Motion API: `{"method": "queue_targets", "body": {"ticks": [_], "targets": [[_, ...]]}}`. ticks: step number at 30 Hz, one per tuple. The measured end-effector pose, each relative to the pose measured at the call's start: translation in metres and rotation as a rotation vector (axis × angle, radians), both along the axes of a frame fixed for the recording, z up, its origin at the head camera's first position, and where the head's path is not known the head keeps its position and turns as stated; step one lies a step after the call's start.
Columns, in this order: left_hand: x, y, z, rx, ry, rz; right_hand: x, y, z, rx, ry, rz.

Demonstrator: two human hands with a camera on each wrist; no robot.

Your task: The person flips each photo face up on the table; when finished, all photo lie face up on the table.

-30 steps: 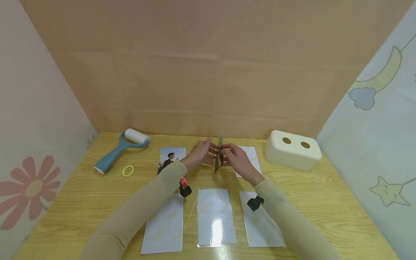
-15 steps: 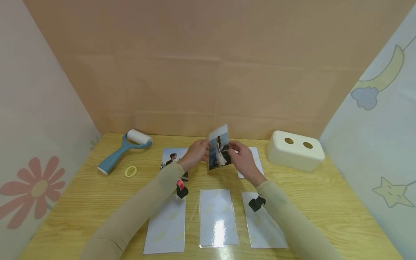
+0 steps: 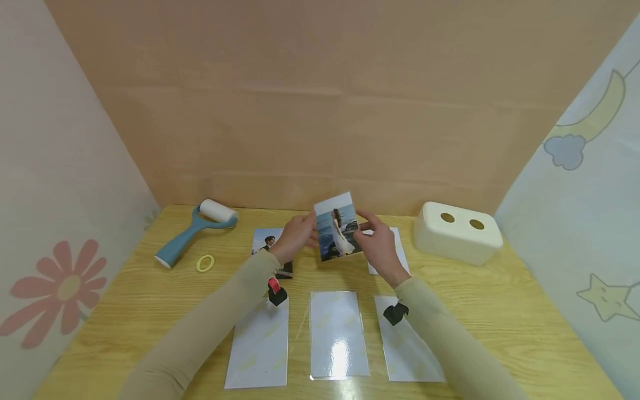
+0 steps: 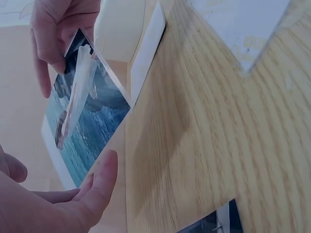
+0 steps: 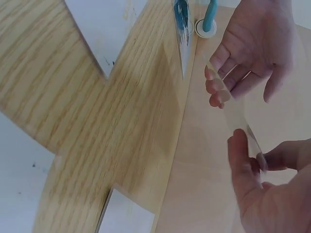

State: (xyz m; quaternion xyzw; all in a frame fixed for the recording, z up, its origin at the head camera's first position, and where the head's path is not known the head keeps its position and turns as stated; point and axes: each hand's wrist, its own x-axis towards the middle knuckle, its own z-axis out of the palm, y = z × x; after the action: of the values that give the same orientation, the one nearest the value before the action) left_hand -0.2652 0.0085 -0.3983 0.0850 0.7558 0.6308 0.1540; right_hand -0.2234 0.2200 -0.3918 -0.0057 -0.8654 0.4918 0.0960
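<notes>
A photo (image 3: pixel 327 236) of a long-haired figure in a white dress by the sea is held up, tilted, above the back middle of the table. My right hand (image 3: pixel 381 244) pinches its right edge between thumb and fingers. At the opposite edge is my left hand (image 3: pixel 295 238), its fingers extended against the photo and its thumb standing away, as the right wrist view shows. Partly behind the left arm lies another photo (image 3: pixel 261 238) of a figure in a dark suit. A white card (image 3: pixel 401 253) lies beyond the right hand, partly covered by it.
Along the front lie three pale rectangular sheets: left (image 3: pixel 260 350), middle (image 3: pixel 337 328) and right (image 3: pixel 410 355), the outer two partly under the sleeves. A blue-handled roller (image 3: pixel 185 239) and a yellow ring (image 3: pixel 205 263) lie left. A cream box (image 3: pixel 457 236) with two holes stands right.
The photo has turned from edge-on to show its picture side to the head camera. The right hand keeps its pinch; the left hand has shifted slightly left along with the photo's edge.
</notes>
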Motion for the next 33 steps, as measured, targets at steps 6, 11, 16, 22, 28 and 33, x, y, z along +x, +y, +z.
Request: {"method": "queue_targets", "body": {"ticks": [6,11,16,22,28,33], "targets": [[0.0,-0.004,0.001,-0.043,0.003,0.024,0.0,0.001,0.0,0.025,-0.097,0.03],[-0.001,-0.005,0.0,-0.065,-0.035,0.039,0.001,0.002,-0.001,0.042,-0.146,0.035],[-0.002,-0.008,-0.002,-0.093,-0.018,-0.028,0.001,0.0,0.0,0.066,-0.219,0.031],[-0.002,-0.012,-0.005,-0.188,-0.036,-0.123,-0.001,-0.001,-0.002,0.114,-0.308,0.075],[-0.003,-0.011,-0.002,-0.204,-0.065,-0.148,-0.001,-0.002,-0.003,0.166,-0.346,0.118],[-0.005,-0.008,-0.003,-0.219,-0.067,-0.141,-0.001,-0.004,-0.006,0.209,-0.355,0.137]]}}
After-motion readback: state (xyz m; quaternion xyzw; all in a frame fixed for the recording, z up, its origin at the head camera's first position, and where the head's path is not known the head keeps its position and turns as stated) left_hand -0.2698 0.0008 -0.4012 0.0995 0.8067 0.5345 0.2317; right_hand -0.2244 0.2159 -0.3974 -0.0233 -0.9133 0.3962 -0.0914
